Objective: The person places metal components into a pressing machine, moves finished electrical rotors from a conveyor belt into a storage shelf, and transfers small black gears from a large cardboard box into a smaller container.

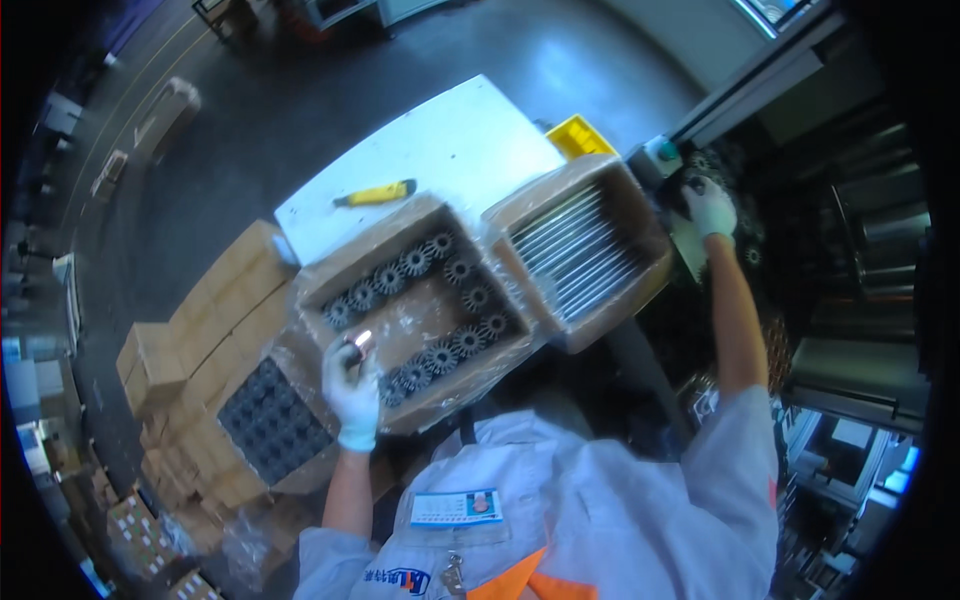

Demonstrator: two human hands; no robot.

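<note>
My left hand [352,392], in a white glove, is closed over the near left corner of an open carton [290,350]. A small shiny metal piece [363,339] shows at its fingertips. Inside the carton, dark toothed gears [415,260] stand in rows along the sides. Far to the right, my right hand [712,208], also gloved, is at the machine beside more dark gears [703,163]. Its fingers curl around something dark that I cannot make out.
A second carton [655,262] holds several metal rods [580,255]. Behind, a white table [440,140] carries a yellow cutter knife [376,194]; a yellow bin [580,137] stands beside it. Left are stacked brown boxes [225,300] and a dark gridded tray [273,425].
</note>
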